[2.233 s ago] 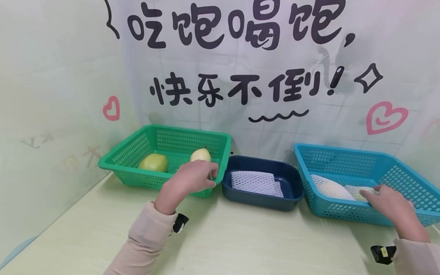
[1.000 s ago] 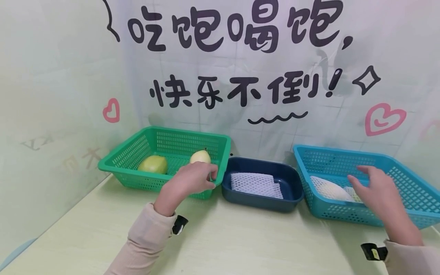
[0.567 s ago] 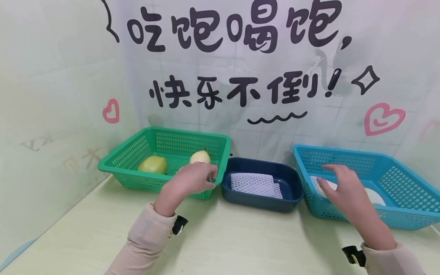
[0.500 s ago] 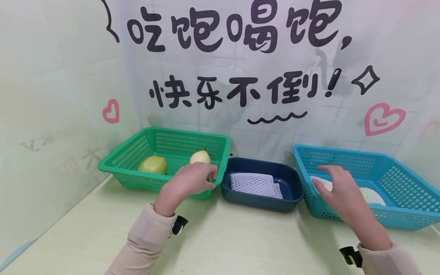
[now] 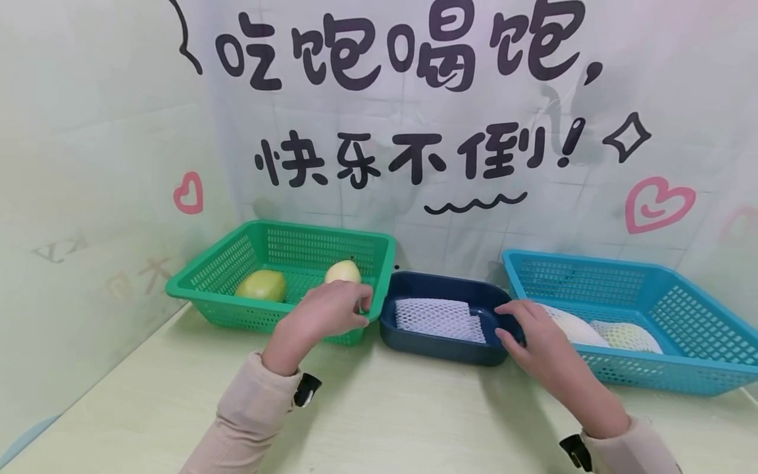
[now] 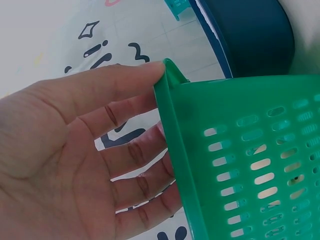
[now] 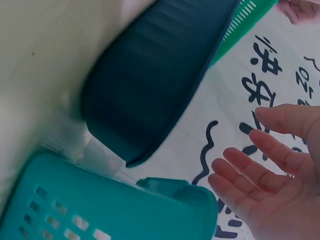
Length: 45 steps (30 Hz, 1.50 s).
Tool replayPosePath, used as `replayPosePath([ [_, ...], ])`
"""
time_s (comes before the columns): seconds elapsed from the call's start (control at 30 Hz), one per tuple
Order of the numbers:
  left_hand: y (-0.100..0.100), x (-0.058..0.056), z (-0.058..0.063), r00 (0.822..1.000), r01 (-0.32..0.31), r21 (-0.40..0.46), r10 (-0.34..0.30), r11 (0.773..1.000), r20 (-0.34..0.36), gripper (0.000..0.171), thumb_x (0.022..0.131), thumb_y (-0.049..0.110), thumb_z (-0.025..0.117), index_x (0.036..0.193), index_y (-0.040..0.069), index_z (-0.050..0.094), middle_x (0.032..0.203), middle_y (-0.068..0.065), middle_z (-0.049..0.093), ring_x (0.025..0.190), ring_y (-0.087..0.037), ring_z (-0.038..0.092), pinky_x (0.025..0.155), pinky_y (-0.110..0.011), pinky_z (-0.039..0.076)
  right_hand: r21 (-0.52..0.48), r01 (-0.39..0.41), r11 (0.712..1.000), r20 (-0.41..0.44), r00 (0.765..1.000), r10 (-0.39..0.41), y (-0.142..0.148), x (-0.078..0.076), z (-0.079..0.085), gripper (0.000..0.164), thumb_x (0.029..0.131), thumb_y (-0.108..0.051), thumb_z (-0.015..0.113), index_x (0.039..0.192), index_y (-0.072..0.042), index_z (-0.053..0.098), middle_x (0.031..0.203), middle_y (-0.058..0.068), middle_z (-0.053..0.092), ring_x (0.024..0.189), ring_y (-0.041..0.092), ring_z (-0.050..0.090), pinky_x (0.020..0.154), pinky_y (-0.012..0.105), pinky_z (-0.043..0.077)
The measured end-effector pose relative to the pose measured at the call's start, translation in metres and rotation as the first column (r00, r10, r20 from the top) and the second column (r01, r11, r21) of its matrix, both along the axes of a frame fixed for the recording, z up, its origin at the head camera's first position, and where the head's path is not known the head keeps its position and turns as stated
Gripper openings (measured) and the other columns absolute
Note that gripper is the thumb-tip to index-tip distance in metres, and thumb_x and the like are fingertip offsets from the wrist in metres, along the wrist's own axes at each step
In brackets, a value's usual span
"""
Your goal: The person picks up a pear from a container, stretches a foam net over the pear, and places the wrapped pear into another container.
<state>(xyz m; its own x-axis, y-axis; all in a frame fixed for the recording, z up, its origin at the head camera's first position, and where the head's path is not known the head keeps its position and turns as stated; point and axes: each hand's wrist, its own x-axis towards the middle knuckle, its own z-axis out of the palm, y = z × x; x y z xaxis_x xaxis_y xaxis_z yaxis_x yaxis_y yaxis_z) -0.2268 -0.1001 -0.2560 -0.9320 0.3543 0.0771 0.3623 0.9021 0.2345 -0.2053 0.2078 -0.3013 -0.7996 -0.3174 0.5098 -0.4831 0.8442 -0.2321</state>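
My left hand (image 5: 324, 309) holds the front right corner of the green basket (image 5: 222, 308), its thumb at the rim and its fingers over the edge in the left wrist view. Inside that basket lie a pale yellow pear (image 5: 342, 270) and a larger yellow-green fruit (image 5: 261, 286). My right hand (image 5: 547, 342) has its fingers spread and holds nothing. It hovers by the right end of the navy tray (image 5: 450, 353), where a white foam net sleeve (image 5: 438, 319) lies flat. In the right wrist view, the fingers are apart from the tray and the blue basket (image 7: 100, 200).
The blue basket stands right of the tray and holds two net-wrapped fruits, one whitish (image 5: 573, 327) and one yellowish (image 5: 628, 337). All three containers stand in a row on the pale table (image 5: 414, 421), before a white wall sheet (image 5: 367, 217) with black lettering.
My right hand has left the net-wrapped fruit in the blue basket, lifted, and swung left to the navy tray's right end. My left hand has stayed at the green basket's corner.
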Motion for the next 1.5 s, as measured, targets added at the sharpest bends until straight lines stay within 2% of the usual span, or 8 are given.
replayPosePath([
  [0.13,0.0,0.0,0.001,1.0,0.005,0.001,-0.005,1.0,-0.002,0.016,0.082,0.019,0.071,0.08,0.018,0.056,0.079,0.004,0.057,0.071,-0.015,0.05,0.059,-0.03,0.038,0.035,-0.048,0.998,-0.021,0.999,0.049,-0.004,-0.004,-0.009,0.026,0.083,-0.003,0.067,0.108,-0.003,0.06,0.104,0.011,0.061,0.1,0.03,0.057,0.082,0.044,0.05],
  [0.4,0.0,0.001,0.0,1.0,0.005,-0.001,-0.005,1.0,0.003,0.015,0.082,0.02,0.071,0.082,0.018,0.056,0.079,0.004,0.057,0.07,-0.015,0.05,0.059,-0.03,0.038,0.069,-0.061,0.996,0.04,0.997,0.059,-0.005,-0.007,-0.02,0.022,0.081,0.0,0.067,0.103,-0.005,0.064,0.097,0.005,0.063,0.092,0.024,0.06,0.075,0.038,0.052],
  [0.77,0.001,0.0,0.0,1.0,0.003,0.002,-0.003,1.0,0.008,0.016,0.082,0.02,0.071,0.082,0.018,0.055,0.075,0.005,0.054,0.07,-0.015,0.049,0.059,-0.03,0.037,0.101,-0.068,0.993,0.007,0.998,0.068,-0.006,-0.009,-0.026,0.017,0.078,0.004,0.068,0.089,-0.009,0.069,0.081,-0.004,0.059,0.078,0.013,0.056,0.07,0.031,0.052],
  [0.97,0.0,0.0,0.0,1.0,0.002,0.013,-0.002,1.0,0.006,0.014,0.082,0.02,0.071,0.083,0.018,0.057,0.076,0.005,0.056,0.07,-0.014,0.051,0.06,-0.03,0.039,0.111,-0.06,0.992,0.012,0.998,0.059,-0.006,-0.009,-0.026,0.017,0.078,0.003,0.068,0.088,-0.011,0.069,0.082,-0.005,0.059,0.079,0.012,0.055,0.07,0.03,0.052],
  [1.13,-0.005,-0.002,-0.001,1.0,0.024,0.055,-0.025,0.998,0.019,0.012,0.083,0.021,0.069,0.092,0.018,0.063,0.082,0.006,0.061,0.075,-0.011,0.054,0.064,-0.03,0.043,0.118,-0.054,0.992,-0.001,0.999,0.055,-0.007,-0.009,-0.028,0.018,0.078,0.003,0.068,0.088,-0.012,0.069,0.081,-0.005,0.059,0.078,0.012,0.055,0.07,0.03,0.052],
  [1.3,-0.014,-0.005,0.001,0.999,0.04,0.105,-0.043,0.994,0.029,0.019,0.087,0.024,0.065,0.105,0.018,0.064,0.091,0.003,0.064,0.083,-0.012,0.058,0.071,-0.033,0.047,0.128,-0.058,0.99,-0.021,0.998,0.061,-0.007,-0.009,-0.029,0.019,0.078,0.004,0.068,0.087,-0.012,0.068,0.081,-0.005,0.059,0.078,0.012,0.054,0.069,0.03,0.051],
  [1.4,-0.02,-0.008,0.003,0.999,0.016,0.124,-0.019,0.992,0.027,0.023,0.088,0.026,0.063,0.11,0.018,0.063,0.098,0.0,0.065,0.089,-0.016,0.06,0.074,-0.036,0.048,0.132,-0.055,0.99,-0.023,0.998,0.059,-0.008,-0.008,-0.028,0.019,0.078,0.004,0.068,0.087,-0.012,0.068,0.081,-0.005,0.059,0.077,0.011,0.054,0.069,0.03,0.051],
  [1.5,-0.028,-0.011,0.006,0.999,-0.038,0.148,0.037,0.988,0.009,0.029,0.089,0.028,0.062,0.115,0.015,0.062,0.108,-0.006,0.065,0.097,-0.023,0.061,0.08,-0.041,0.049,0.135,-0.051,0.99,-0.017,0.998,0.054,-0.008,-0.008,-0.028,0.019,0.078,0.004,0.068,0.088,-0.013,0.068,0.081,-0.005,0.059,0.077,0.011,0.053,0.068,0.029,0.051],
])
